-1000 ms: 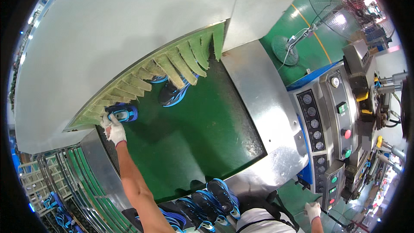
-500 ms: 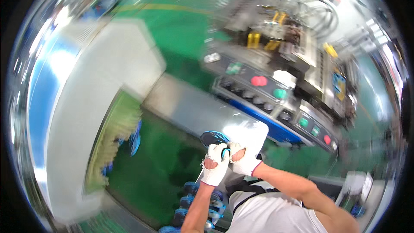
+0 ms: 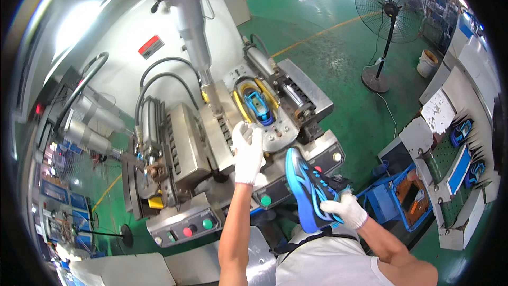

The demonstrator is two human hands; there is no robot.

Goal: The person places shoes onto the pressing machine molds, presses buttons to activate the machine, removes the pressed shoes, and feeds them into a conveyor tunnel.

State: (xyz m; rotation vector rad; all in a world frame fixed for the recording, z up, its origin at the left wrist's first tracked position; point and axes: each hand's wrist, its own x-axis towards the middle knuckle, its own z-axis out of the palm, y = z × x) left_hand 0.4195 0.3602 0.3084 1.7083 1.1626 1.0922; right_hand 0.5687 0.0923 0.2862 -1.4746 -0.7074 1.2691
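My right hand (image 3: 346,210), in a white knit glove, grips a blue and black sneaker (image 3: 309,190) at its heel end. The sole faces left and the shoe stands tilted in front of the machine's button panel. My left hand (image 3: 247,151), gloved too, reaches forward to the machine with fingers apart and holds nothing that I can see. Just beyond it, another blue shoe (image 3: 257,107) sits in the press station, between yellow pads (image 3: 270,93). The fingertips of the left hand lie close to the station's metal plate (image 3: 280,135); whether they touch it cannot be seen.
Red and green buttons (image 3: 265,200) line the machine's front. A second station with a metal block (image 3: 185,145) is at left. At right are a rack (image 3: 450,180) holding shoes, a blue crate (image 3: 407,201) and a standing fan (image 3: 390,10). A steel surface (image 3: 211,259) lies below.
My view has swung right from the pale conveyor housing to the press. My hands, together at a blue-and-black shoe before, are now apart: the right holds the sneaker, the left reaches forward.
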